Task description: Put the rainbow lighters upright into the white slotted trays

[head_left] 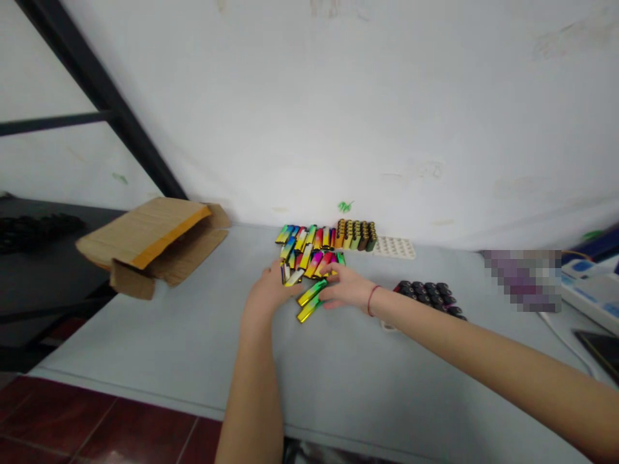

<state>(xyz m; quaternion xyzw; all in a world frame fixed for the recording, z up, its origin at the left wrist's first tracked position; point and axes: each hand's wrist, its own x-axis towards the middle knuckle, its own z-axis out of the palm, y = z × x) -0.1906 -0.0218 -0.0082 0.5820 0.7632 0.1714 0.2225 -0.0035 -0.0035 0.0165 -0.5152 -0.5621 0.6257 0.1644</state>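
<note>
A pile of shiny rainbow-coloured tube casings (305, 256) lies on the table in front of me. At the pile's left edge is my left hand (271, 290), its thumb stretched away from the fingers, which are partly hidden. Spread fingers of my right hand (345, 287) reach over the pile's right side, touching or very near the casings there. Between the two hands lie a yellow-green casing (312, 293) and a second yellow-green casing (307, 312), slanted side by side. Neither hand visibly grips a piece.
Upright casings (356, 235) stand in rows behind, beside a white holed tray (396, 247). Black-topped pieces (428, 293) stand in another tray under my right forearm. An open cardboard box (149, 235) lies left on the grey table (169, 348). A white wall (309, 129) rises behind.
</note>
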